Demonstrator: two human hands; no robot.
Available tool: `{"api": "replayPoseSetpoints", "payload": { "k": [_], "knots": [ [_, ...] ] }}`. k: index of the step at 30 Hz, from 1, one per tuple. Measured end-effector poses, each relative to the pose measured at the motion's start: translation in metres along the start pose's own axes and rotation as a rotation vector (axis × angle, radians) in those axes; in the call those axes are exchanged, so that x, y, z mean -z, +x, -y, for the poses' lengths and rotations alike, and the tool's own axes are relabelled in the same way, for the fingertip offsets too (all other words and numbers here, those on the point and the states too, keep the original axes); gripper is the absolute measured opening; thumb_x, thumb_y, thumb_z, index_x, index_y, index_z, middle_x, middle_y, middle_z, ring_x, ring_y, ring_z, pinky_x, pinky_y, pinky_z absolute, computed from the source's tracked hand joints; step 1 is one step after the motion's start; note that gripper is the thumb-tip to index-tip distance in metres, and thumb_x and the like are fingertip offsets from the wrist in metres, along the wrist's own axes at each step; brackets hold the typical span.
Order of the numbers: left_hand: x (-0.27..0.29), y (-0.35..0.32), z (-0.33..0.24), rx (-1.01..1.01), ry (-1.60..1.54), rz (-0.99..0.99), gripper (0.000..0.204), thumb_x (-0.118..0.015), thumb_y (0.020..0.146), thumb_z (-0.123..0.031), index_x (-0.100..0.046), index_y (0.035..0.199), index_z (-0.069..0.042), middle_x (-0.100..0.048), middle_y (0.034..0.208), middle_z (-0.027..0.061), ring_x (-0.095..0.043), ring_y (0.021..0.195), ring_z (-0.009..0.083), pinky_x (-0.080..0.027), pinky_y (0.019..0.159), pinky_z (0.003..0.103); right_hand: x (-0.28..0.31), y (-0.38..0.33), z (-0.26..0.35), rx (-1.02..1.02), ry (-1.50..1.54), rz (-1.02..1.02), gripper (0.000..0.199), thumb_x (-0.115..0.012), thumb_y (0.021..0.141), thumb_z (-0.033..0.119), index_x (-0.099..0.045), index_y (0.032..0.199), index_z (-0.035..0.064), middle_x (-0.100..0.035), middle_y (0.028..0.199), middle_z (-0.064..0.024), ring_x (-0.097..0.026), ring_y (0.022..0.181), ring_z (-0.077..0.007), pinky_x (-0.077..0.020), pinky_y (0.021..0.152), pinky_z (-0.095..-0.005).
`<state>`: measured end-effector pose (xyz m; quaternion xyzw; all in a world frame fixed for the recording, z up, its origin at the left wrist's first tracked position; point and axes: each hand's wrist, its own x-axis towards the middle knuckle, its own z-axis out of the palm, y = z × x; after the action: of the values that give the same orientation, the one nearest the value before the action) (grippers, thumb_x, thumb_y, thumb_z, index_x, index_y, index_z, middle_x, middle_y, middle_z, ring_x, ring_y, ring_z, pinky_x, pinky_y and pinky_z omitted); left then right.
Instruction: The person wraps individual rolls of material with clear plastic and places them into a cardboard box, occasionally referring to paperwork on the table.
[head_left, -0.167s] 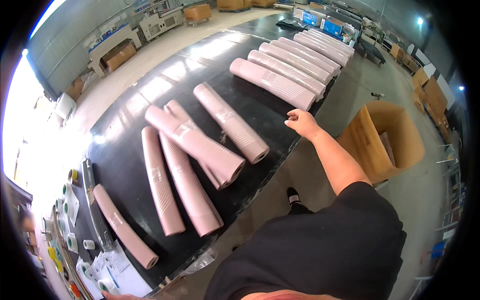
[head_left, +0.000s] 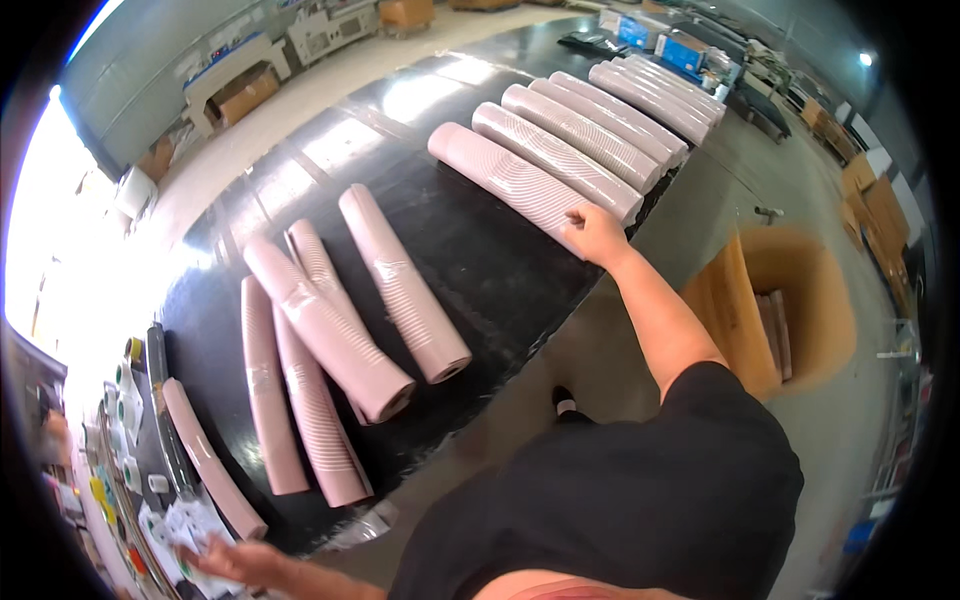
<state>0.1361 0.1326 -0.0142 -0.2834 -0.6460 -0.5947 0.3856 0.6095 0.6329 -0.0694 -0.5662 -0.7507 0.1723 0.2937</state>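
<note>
My right hand (head_left: 597,235) is at the near end of a pink patterned roll (head_left: 505,180), the closest one in a row of wrapped rolls on the black table. Its fingers curl over the roll's end, partly hidden. At the lower left, my left hand (head_left: 235,560) hovers by the papers, blurred, with fingers apart and holding nothing I can see. Between the hands lie more pink rolls: a single one (head_left: 405,285), one (head_left: 325,325) resting across others, and a thinner one (head_left: 210,460) at the left.
A large open cardboard box (head_left: 720,310) with rolls inside stands on the floor to my right. Tape rolls (head_left: 130,410), papers (head_left: 195,525) and a dark wrapped roll (head_left: 168,420) lie at the table's left. Blue boxes (head_left: 682,50) sit at its far end.
My right hand has reached from the table edge onto the end of the nearest row roll. My left hand has come further into view at the lower left. The whole view has shifted.
</note>
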Motion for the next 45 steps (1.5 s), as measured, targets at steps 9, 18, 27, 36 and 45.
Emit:
{"api": "replayPoseSetpoints", "payload": {
  "k": [9,18,27,36,45],
  "knots": [
    [-0.287,-0.184,-0.257,0.435,-0.461,1.111,0.05,-0.07,0.078,-0.006,-0.053,0.125,0.002,-0.045,0.14,0.016,-0.04,0.133,0.0277,-0.027,0.113,0.038,-0.023,0.207,-0.061,0.15,-0.049,0.336,0.032,-0.062,0.082,0.021,-0.07,0.105,0.0004,-0.07,0.105,-0.0188,-0.068,0.096,-0.0295,-0.051,0.09,-0.0373],
    [-0.321,-0.214,-0.26,0.618,-0.29,1.164,0.042,-0.07,0.08,-0.01,-0.058,0.119,0.001,-0.054,0.133,0.0145,-0.047,0.128,0.0263,-0.034,0.109,0.036,-0.02,0.218,-0.034,0.047,0.402,0.648,0.041,-0.066,0.085,0.024,-0.065,0.117,-0.002,-0.07,0.107,-0.0154,-0.066,0.095,-0.0236,-0.0498,0.089,-0.0338],
    [-0.353,-0.191,-0.249,0.806,-0.557,1.172,0.049,-0.064,0.086,-0.008,-0.05,0.132,-0.001,-0.045,0.144,0.0135,-0.034,0.14,0.0267,-0.017,0.116,0.046,0.037,0.163,-0.067,0.144,0.201,0.135,0.039,-0.069,0.081,0.028,-0.068,0.108,0.0002,-0.068,0.107,-0.0204,-0.065,0.103,-0.0312,-0.0496,0.091,-0.0377],
    [-0.448,-0.214,-0.325,0.902,-0.681,1.452,0.046,-0.064,0.089,-0.014,-0.051,0.131,-0.002,-0.052,0.135,0.0101,-0.042,0.132,0.0214,-0.026,0.112,0.042,0.015,0.282,-0.123,-0.135,-0.01,0.368,0.081,-0.075,0.073,0.051,-0.055,0.13,-0.0023,-0.063,0.121,-0.0217,-0.061,0.113,-0.0328,-0.0465,0.097,-0.0405],
    [-0.55,-0.275,-0.381,1.211,-0.449,1.361,0.077,-0.067,0.088,-0.03,-0.03,0.146,0.005,-0.044,0.144,0.0205,-0.037,0.136,0.032,-0.027,0.111,0.049,-0.041,0.316,-0.154,-0.458,0.802,0.987,0.044,-0.075,0.076,0.028,-0.067,0.106,-0.0035,-0.07,0.09,-0.0149,-0.068,0.075,-0.0246,-0.0545,0.072,-0.0374]
  ]
}}
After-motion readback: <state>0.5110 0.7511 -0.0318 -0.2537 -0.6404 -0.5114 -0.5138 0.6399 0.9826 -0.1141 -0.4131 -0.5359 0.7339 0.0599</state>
